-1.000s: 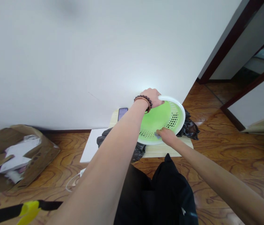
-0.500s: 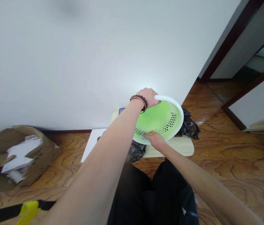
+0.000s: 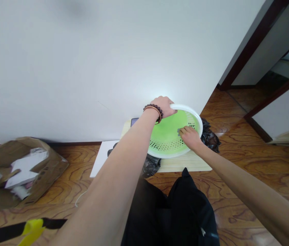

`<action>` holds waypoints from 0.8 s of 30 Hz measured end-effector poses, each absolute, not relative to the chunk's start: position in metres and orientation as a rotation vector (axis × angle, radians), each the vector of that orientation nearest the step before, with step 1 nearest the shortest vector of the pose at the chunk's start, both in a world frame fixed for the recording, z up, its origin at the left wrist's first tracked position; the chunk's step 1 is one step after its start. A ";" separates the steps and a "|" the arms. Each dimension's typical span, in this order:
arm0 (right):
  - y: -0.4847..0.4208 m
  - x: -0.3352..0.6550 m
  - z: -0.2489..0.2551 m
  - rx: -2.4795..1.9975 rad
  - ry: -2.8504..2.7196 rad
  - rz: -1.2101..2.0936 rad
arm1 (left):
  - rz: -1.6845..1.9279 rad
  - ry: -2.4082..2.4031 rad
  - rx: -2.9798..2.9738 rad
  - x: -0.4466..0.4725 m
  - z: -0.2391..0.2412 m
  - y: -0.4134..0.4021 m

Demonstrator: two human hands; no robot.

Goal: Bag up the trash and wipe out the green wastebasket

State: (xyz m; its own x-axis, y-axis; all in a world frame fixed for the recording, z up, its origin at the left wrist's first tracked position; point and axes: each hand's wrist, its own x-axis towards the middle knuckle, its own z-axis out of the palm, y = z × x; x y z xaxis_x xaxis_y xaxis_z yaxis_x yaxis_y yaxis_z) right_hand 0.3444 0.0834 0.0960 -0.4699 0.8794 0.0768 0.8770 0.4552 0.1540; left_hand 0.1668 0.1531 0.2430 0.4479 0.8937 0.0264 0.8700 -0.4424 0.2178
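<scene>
Green-and-white perforated plastic basket (image 3: 167,126), looks mid-job

So the basket's tilted over a pale wood-grain board (image 3: 185,164), with crumpled black plastic bags (image 3: 209,136) poking out beside it. Left hand (image 3: 163,105) is clamped on the rim; right hand (image 3: 190,137) has fingers pinched together on a small greyish scrap (image 3: 179,131) inside the basket. I'd guess partway through: basket and scrap are both in hand, but can't tell how much is done or left. Brands? None I can make out. Brown cardboard box (image 3: 57,167) has dark markings, unreadable.
</scene>
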 end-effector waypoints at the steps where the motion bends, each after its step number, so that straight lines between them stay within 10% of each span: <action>1: 0.085 0.345 0.097 1.652 2.653 0.281 | 0.205 1.553 2.521 0.167 0.243 0.153; 15: 0.040 0.241 0.031 2.075 2.498 -0.263 | 0.175 1.604 2.495 0.176 0.243 0.148; 24: 0.084 0.316 0.081 1.840 2.575 0.253 | 0.154 1.575 2.540 0.178 0.241 0.150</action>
State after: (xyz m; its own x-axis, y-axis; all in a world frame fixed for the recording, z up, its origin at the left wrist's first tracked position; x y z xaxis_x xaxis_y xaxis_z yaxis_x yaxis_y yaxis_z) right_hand 0.3164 0.0835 0.0806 -0.3281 0.9371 0.1192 0.9424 0.3159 0.1103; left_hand 0.1781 0.1502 0.2411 0.4437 0.8961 0.0085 0.8808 -0.4378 0.1801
